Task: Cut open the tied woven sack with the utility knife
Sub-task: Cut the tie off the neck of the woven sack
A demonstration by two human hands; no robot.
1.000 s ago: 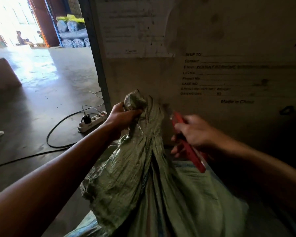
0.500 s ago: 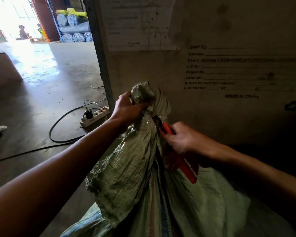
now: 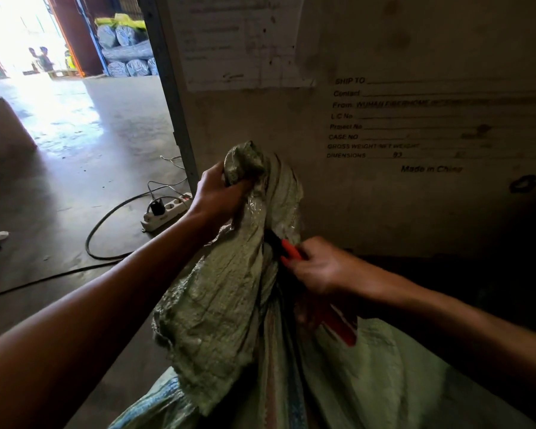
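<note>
The green woven sack (image 3: 223, 305) fills the lower middle of the view, its gathered neck rising toward 12 o'clock and ending in a crumpled knot of fabric. The left hand (image 3: 217, 193) comes in from 8 o'clock and is closed around that knot: its fingers wrap the bunched top from the 9 o'clock side, with the tip of the knot standing out above them at 12 o'clock. Below the fist the cloth hangs in long folds, with some clear plastic lining showing just under the fingers.

The right hand (image 3: 319, 267) enters from 4 o'clock and is clenched on the knife (image 3: 291, 252). The orange handle runs through the fist; its front end sticks out of the fingers toward 10 o'clock, and its rear end shows below the palm at 5 o'clock, over the sack's body. The dark front of the knife meets the neck of the sack just below the left hand, at about 5 o'clock from it. The blade itself is too dark and blurred to make out, so I cannot tell how far it is into the cloth.

Behind the sack stands a crate (image 3: 415, 196) with printed shipping lines. At 9 o'clock a power strip (image 3: 167, 209) and its cable (image 3: 106, 221) lie on the concrete floor (image 3: 90, 144).
</note>
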